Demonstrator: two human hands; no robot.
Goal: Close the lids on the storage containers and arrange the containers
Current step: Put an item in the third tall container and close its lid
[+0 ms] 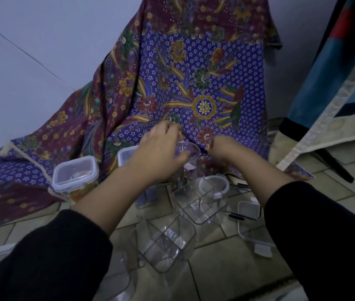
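Two hands over a clear jar
Left fingers curl round its rim; right fingers are blurred, cannot tell.

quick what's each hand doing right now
Left hand: fingers curled over the round clear container, gripping its rim.
Right hand: blurred, grip cannot be told.

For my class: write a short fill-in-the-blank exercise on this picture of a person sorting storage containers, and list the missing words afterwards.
1. The lidded container stands on the person's ____ side.
2. The left hand reaches over a tall ____ container.
3. The square container nearest the camera has no ____ on it.
4. Both sleeves are ____ in colour.

Missing words: left; round; lid; black
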